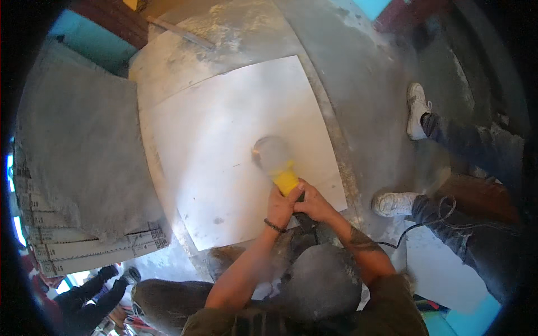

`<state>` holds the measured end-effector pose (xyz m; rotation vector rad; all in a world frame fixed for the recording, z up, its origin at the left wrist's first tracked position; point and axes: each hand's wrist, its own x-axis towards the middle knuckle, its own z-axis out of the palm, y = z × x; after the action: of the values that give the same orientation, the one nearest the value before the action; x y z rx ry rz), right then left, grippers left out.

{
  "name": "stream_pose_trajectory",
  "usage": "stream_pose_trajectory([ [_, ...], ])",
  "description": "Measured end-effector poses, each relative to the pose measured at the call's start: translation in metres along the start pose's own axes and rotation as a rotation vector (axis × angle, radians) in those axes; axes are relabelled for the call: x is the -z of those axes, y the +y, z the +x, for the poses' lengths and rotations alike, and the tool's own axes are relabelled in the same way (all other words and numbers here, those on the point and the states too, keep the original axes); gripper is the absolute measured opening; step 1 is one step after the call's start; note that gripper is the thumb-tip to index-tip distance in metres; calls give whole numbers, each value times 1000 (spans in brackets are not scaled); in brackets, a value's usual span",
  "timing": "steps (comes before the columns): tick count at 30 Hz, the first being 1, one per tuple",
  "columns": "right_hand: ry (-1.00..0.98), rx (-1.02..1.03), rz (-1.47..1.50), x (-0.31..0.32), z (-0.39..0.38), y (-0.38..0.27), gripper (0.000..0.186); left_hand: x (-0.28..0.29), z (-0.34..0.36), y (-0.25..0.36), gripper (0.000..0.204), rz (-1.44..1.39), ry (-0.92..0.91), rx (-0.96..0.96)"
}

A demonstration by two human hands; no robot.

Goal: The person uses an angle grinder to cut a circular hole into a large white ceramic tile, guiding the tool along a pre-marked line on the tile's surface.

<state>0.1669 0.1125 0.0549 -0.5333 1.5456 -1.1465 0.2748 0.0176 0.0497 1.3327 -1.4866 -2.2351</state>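
Observation:
Both my hands are wrapped around a yellow and black angle grinder (286,180). My left hand (281,206) closes on its body from the left, a dark bracelet at the wrist. My right hand (315,204) grips the dark rear part beside it. The grinder's head is over the middle of a large white tile or sheet (218,129); its disc is blurred by dust, with a small orange glow at its left edge. Whether the disc cuts into the surface is hidden. A short dark mark lies left of the disc.
A tall stack of dusty cartons (95,246) stands at the left. At the right are another person's legs and white shoes (416,112), with a black cable (400,238) nearby. A long narrow bar (182,33) lies beyond the sheet. More feet show at lower left.

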Motion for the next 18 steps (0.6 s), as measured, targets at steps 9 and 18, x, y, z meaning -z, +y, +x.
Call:
stream_pose_trajectory([
  [9, 22, -114, 126, 10, 4, 6, 67, -12, 5, 29, 50, 15, 12, 185],
  [18, 25, -26, 186, 12, 6, 0, 66, -21, 6, 52, 40, 128, 49, 192],
])
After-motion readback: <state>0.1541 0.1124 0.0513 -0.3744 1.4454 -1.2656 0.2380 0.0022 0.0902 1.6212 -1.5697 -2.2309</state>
